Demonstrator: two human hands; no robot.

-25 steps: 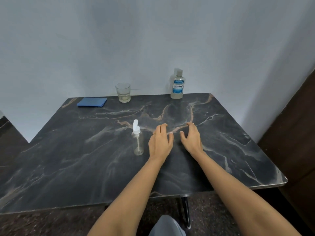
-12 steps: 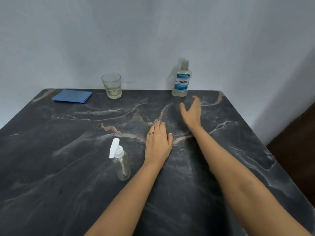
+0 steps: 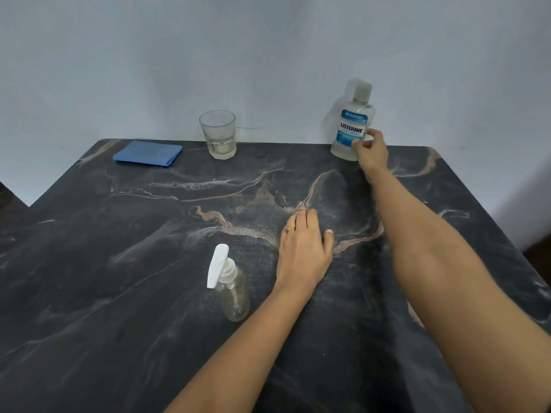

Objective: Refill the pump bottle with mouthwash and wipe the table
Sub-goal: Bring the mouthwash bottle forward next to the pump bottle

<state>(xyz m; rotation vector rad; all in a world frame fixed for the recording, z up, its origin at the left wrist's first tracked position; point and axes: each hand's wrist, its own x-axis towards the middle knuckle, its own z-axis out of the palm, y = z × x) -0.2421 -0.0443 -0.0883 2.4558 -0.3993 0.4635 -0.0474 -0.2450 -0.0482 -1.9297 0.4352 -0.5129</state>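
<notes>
Two hands noted. We find the right hand [image 3: 369,150] at the upper right of the frame, fingers curled round the lower body of the upright mouthwash bottle [image 3: 351,120]. The left hand [image 3: 304,248] lies flat, fingers together, on the table [image 3: 119,263], just right of the upright pump bottle [image 3: 231,289] and the nearer hand to it.

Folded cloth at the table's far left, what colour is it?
The folded cloth is plain blue, clearest in the head view.

Soft, dim light casts faint shadows on the counter [image 3: 119,263], the Listerine bottle [image 3: 351,129] is smeared by motion, and wide-angle distortion bows the frame's edges.
</notes>
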